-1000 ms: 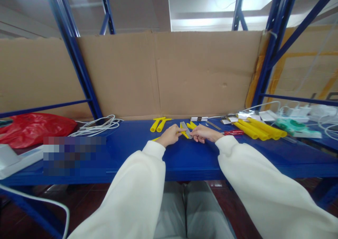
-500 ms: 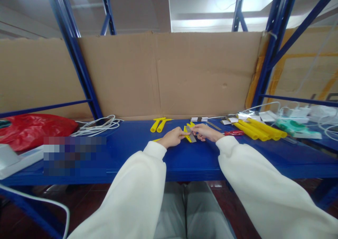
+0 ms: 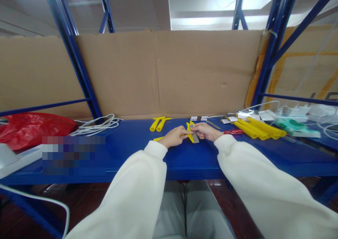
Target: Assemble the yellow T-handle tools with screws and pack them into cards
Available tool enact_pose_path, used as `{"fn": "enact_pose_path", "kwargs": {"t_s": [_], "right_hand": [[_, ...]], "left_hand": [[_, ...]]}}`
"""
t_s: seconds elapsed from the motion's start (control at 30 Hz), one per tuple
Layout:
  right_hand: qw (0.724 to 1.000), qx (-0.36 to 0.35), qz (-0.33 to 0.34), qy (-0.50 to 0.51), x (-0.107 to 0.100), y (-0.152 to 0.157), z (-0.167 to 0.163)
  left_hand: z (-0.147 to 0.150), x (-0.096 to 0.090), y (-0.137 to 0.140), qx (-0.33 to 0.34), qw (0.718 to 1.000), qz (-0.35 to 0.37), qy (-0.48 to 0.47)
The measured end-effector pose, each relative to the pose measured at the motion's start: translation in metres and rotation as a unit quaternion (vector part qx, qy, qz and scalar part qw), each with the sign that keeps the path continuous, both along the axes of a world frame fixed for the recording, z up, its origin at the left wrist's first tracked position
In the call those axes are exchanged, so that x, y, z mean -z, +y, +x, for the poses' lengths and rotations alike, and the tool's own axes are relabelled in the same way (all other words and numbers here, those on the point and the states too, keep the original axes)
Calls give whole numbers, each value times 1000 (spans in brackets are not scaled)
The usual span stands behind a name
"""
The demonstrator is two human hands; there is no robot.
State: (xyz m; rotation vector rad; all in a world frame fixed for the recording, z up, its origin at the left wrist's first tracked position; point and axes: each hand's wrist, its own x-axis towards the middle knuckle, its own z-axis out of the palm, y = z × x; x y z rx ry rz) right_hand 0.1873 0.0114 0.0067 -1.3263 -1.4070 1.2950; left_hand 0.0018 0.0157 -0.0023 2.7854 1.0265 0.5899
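My left hand (image 3: 174,137) is closed round the handle of a yellow T-shaped scraper (image 3: 190,137), whose handle end sticks out behind the wrist. The scraper's wide head lies between my two hands, just above the blue shelf. Against that head sits a flat grey metal blade (image 3: 195,138). My right hand (image 3: 206,131) pinches the blade's upper part between thumb and fingers. How the blade meets the head is too small to make out. Two more yellow T-shaped handles (image 3: 161,125) lie behind my left hand.
On the right lie several yellow tube-shaped handles (image 3: 258,129), a red-handled tool (image 3: 233,131) and a green-and-white packet (image 3: 295,127). Farther back are a thin metal strip (image 3: 213,125) and black-striped white packs (image 3: 199,118). A red bag (image 3: 37,130) and coiled white cable (image 3: 100,125) occupy the left.
The scraper head and blade have turned a little more upright and shifted slightly right. My right fingers have closed in nearer to the blade. Both hands keep their holds.
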Motion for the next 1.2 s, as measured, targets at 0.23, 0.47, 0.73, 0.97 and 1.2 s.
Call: {"fn": "enact_pose_path", "kwargs": {"t_s": [0.23, 0.47, 0.73, 0.97, 1.2], "right_hand": [[996, 14, 43, -83, 2, 7, 6], [858, 166, 196, -444, -4, 26, 31], [824, 111, 169, -528, -1, 35, 22], [814, 104, 149, -552, 0, 49, 18], [798, 86, 145, -579, -1, 54, 15]], "left_hand": [[3, 1, 0, -36, 998, 20, 42], [-1, 3, 2, -75, 996, 33, 35], [-2, 3, -2, -97, 994, 31, 50], [-3, 2, -4, -93, 991, 50, 83], [-3, 3, -4, -100, 991, 46, 81]]}}
